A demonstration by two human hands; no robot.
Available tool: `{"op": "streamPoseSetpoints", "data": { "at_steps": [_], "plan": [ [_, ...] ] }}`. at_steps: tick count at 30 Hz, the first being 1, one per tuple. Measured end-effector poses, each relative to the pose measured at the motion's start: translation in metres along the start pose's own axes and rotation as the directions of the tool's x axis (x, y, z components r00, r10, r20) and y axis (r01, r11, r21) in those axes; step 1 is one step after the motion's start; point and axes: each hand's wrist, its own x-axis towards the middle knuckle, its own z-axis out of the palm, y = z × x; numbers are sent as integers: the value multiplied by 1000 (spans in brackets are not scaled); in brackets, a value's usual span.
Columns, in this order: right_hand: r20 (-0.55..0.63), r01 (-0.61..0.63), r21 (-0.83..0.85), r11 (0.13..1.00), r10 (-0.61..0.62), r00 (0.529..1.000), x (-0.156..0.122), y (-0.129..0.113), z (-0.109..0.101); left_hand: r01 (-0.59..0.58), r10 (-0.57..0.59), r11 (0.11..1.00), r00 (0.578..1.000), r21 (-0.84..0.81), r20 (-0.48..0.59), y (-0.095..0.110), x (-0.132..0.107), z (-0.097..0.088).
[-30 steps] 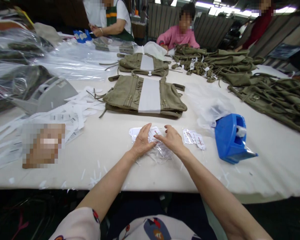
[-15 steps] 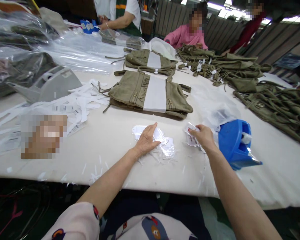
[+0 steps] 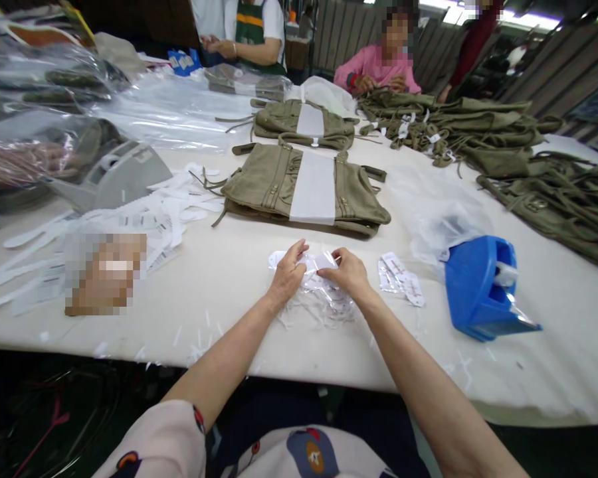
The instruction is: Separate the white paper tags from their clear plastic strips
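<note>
While both hands work at the near middle of the tabletop (image 3: 329, 362), containers noted first. Blue tape dispenser (image 3: 468, 292), well right of the right hand (image 3: 346, 269): pale tape roll (image 3: 505, 273) seated inside, clear tape running to its cutting edge. Translucent plastic bag (image 3: 418, 209), between that hand and the dispenser but farther off: crumpled, contents unclear. Clear plastic bags (image 3: 44, 143), far beyond and left of the left hand (image 3: 288, 273): dark olive fabric visible through the glossy film.

White tags (image 3: 329, 295): loose pile between and below the two hands, small, some in shiny clear film, with thin white strings trailing toward the near edge. Print too small to read. Second group of tags (image 3: 401, 279) just right of the right hand, overlapping, reddish marks on them.

Directly beyond the hands: folded olive bundle (image 3: 264, 179), flat, wrapped by a white band (image 3: 315, 189), not touched by either.

Pose: forearms converge from both sides. Right hand, thumb and fingertips together, pinched on a white tag (image 3: 326, 260). Left hand lies against the pile's left side, fingers pointing away; cannot tell whether it grips anything.
</note>
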Motion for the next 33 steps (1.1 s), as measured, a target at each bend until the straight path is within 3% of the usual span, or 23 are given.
{"op": "streamPoseSetpoints", "data": {
  "at_steps": [2,4,5,7,9,11,15,19,23,26,29,31,33],
  "plan": [
    [29,-8,226,974,2,1000,3,18,-15,13,-13,1000,1000,-29,-25,-1,0,1],
    [-7,-52,333,942,57,998,4,39,-36,20,-22,998,999,-61,-35,-1,1,2],
    [-76,-78,280,957,103,992,4,50,-47,23,-27,996,999,-89,-42,-1,1,3],
    [-290,-144,-20,989,132,948,1,63,-65,35,-50,982,995,-185,-80,1,2,3],
    [-419,-140,-284,948,9,908,-1,63,-69,38,-80,949,989,-312,-125,6,4,0],
    [-363,-24,-333,943,-104,926,-1,49,-58,14,-91,906,982,-423,-164,13,7,-8],
    [-150,111,-170,979,-137,979,10,-1,-14,-80,-96,862,944,-501,-315,25,14,-25],
    [-86,302,-231,925,-328,941,20,-27,13,-69,-157,874,897,-481,-413,21,20,-31],
    [16,440,-367,820,-467,884,26,-23,12,-44,-195,864,889,-501,-414,10,25,-31],
    [-50,472,-239,849,-496,867,25,-20,1,-36,-206,884,865,-466,-458,5,27,-34],
    [-170,458,75,886,-442,881,15,-17,-20,-7,-194,926,848,-377,-494,4,27,-35],
    [-221,392,265,881,-340,914,6,-8,-41,15,-162,954,867,-299,-472,5,24,-33],
    [-261,292,373,881,-202,944,-1,11,-64,32,-102,983,911,-178,-399,6,21,-30]
  ]
}}
